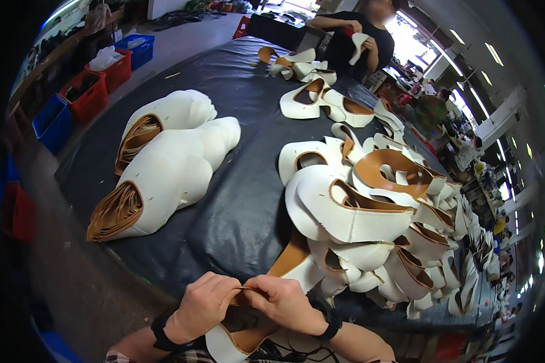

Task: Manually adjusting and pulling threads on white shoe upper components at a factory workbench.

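A shoe upper (225, 346), white outside with a tan-brown lining, hangs between my hands near the front edge of the table. My left hand (204, 300) pinches its upper edge, fingers curled. Right beside it, my right hand (286, 301) pinches the same edge, and the fingertips of both hands nearly meet. Just beyond my right hand lies a large loose heap of similar white uppers (360, 212), some with brown linings turned up. Farther left rest two nested stacks of uppers, a nearer stack (178, 166) and a farther stack (178, 106).
The table has a black cover (230, 233). More uppers (303, 104) lie toward its far end. There a co-worker (360, 45) in a dark top holds a white piece. Red crates (85, 97) and blue crates (53, 124) line the floor on the left.
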